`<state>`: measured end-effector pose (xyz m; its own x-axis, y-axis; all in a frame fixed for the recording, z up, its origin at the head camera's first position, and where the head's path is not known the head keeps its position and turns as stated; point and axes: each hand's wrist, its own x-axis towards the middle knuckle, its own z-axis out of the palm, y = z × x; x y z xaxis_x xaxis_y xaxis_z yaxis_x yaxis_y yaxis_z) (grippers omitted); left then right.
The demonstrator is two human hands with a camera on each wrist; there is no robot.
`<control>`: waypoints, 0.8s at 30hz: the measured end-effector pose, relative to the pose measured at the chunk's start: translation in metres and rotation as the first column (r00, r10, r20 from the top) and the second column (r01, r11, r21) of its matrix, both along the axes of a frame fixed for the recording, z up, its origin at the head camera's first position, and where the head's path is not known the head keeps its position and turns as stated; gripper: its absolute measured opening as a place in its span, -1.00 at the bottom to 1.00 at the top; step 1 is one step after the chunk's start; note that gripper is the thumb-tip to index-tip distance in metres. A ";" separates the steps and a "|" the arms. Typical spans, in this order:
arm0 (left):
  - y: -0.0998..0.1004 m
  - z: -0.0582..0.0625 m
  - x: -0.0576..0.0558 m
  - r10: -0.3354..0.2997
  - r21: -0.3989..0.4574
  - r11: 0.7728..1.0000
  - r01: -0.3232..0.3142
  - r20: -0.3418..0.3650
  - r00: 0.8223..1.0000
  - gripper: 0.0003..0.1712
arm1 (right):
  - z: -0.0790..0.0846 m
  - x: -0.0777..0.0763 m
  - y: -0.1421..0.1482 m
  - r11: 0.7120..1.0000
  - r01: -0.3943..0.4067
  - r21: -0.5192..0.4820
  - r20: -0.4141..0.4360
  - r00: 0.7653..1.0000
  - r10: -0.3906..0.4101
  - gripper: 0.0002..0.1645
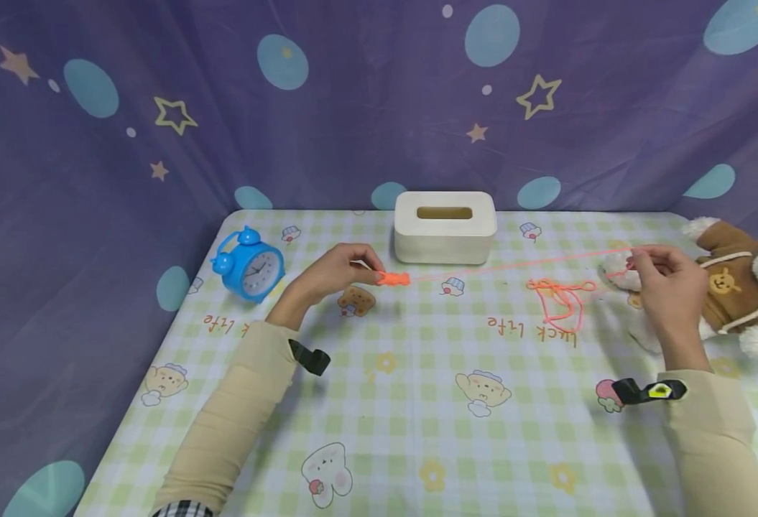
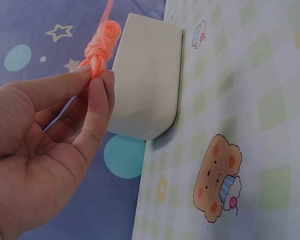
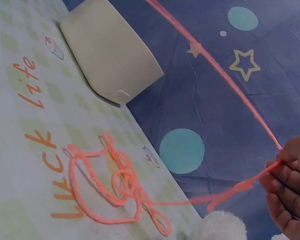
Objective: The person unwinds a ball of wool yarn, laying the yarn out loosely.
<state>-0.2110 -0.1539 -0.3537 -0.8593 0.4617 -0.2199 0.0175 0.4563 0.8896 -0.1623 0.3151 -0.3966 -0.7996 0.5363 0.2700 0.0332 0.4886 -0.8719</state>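
My left hand (image 1: pixel 346 273) pinches a small wound bundle of orange yarn (image 2: pixel 102 47) between thumb and fingertips, raised above the table. From the bundle a single pinkish-orange strand (image 1: pixel 521 264) stretches across to my right hand (image 1: pixel 669 287), whose thumb and fingers pinch it. In the right wrist view the strand (image 3: pixel 225 77) runs straight up and away from the fingertips. Below the right fingers a tail of yarn (image 3: pixel 190 201) hangs toward a loose, looped heap of the same yarn (image 3: pixel 112 185) on the tablecloth.
A white tissue box (image 1: pixel 445 237) stands at the back middle, behind the strand. To the left is a blue alarm clock (image 1: pixel 249 266). A teddy bear (image 1: pixel 734 280) in a brown outfit lies at the right, close by my right hand. Behind the table hangs a purple curtain (image 1: pixel 379 108).
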 end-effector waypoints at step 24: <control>-0.003 0.004 -0.001 -0.016 -0.051 0.999 0.014 -0.035 0.999 -0.86 | 0.003 0.001 0.010 0.999 0.035 -0.028 -0.007 0.999 -0.035 -0.89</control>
<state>-0.2117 -0.1565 -0.3502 -0.8601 0.4634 -0.2132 0.0556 0.5006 0.8639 -0.1616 0.3254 -0.3940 -0.7785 0.5711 0.2604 0.0433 0.4628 -0.8854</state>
